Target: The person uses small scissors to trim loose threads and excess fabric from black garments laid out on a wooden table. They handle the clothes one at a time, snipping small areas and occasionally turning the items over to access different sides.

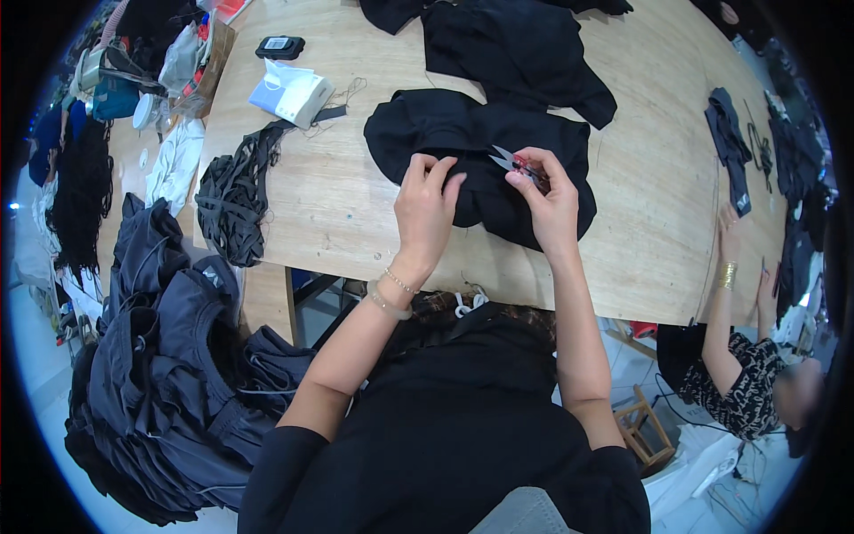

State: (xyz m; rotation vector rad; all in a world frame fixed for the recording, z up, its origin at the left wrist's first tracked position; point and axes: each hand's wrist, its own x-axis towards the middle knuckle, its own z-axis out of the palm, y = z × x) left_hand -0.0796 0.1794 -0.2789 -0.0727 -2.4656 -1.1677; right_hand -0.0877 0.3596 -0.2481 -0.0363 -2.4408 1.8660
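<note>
A black garment (pixel 507 200) lies folded and bunched on the wooden table in front of me. Over its left part, my left hand (pixel 427 214) has its fingers curled, thumb close to the index finger. Whether they pinch the cloth or a thread is too small to see. My right hand (pixel 556 200) grips a pair of thread snips (pixel 505 160) with red on the handle. Their pointed blades are apart and aim left, toward the left fingertips, just above the cloth. More black garments (pixel 516 49) lie at the far side of this one.
Left on the table (pixel 311 214) are a tissue pack (pixel 292 93), a small black device (pixel 280 47) and a heap of dark strips (pixel 233 200). Dark garments (pixel 187 356) are piled beside me at left. At right, a co-worker (pixel 747 374) reaches onto the table near a dark cloth piece (pixel 729 147).
</note>
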